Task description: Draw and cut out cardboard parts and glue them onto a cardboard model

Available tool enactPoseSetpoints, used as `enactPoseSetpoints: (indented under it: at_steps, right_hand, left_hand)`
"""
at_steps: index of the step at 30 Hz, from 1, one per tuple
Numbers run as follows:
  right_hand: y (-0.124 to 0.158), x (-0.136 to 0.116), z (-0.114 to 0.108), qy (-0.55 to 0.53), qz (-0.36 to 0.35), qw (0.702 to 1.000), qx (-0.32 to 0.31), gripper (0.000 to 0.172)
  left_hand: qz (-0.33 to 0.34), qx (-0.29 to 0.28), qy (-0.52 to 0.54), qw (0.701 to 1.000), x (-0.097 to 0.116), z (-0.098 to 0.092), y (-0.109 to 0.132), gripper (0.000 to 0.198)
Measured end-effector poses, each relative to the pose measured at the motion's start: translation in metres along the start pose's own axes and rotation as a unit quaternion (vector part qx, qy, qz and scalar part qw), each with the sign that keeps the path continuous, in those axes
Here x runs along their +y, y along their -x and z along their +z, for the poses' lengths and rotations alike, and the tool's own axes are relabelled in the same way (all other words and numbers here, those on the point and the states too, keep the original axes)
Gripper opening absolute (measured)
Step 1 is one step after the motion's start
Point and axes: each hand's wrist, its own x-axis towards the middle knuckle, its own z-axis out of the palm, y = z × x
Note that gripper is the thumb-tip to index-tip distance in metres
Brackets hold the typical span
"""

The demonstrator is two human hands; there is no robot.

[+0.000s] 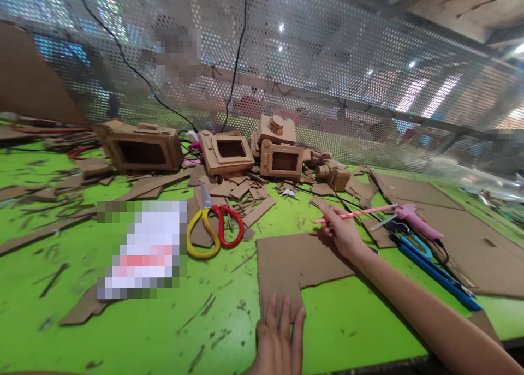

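Note:
My left hand (280,337) lies flat with fingers stretched on the near tab of a notched brown cardboard piece (295,260) on the green table. My right hand (341,230) reaches out over the far right corner of that cardboard and pinches a thin pink pencil (356,214), which points right toward a pink glue gun (420,222). Scissors with one yellow and one red handle (215,227) lie closed to the left of the cardboard.
Several cardboard camera models (141,146) (227,151) (280,156) stand at the back before a perforated metal screen (327,64). Cardboard scraps litter the green table (164,331). A large cardboard sheet (470,238) and blue tools (434,268) lie at right. A blurred patch sits at left.

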Motion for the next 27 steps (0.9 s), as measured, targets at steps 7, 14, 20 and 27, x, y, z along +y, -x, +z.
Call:
enactPoseSetpoints:
  at_steps: [7, 14, 20, 27]
  right_hand:
    - [-0.005, -0.003, -0.003, -0.083, 0.005, 0.997, -0.011, 0.053]
    - [-0.002, 0.003, -0.001, -0.049, -0.028, 0.998, 0.013, 0.052]
    - [0.002, 0.004, -0.001, 0.014, -0.040, 0.999, -0.008, 0.047]
    - [0.009, 0.003, 0.004, 0.163, -0.060, 0.983, -0.051, 0.039]
  left_hand:
    - [0.003, -0.003, 0.013, 1.000, 0.000, 0.001, 0.001, 0.050]
    - [-0.003, -0.004, 0.010, 1.000, -0.001, 0.000, -0.001, 0.047]
    - [-0.006, -0.002, 0.020, 1.000, 0.005, 0.003, 0.004, 0.053]
    - [-0.030, 0.007, 0.030, 0.999, 0.007, 0.002, 0.001, 0.051]
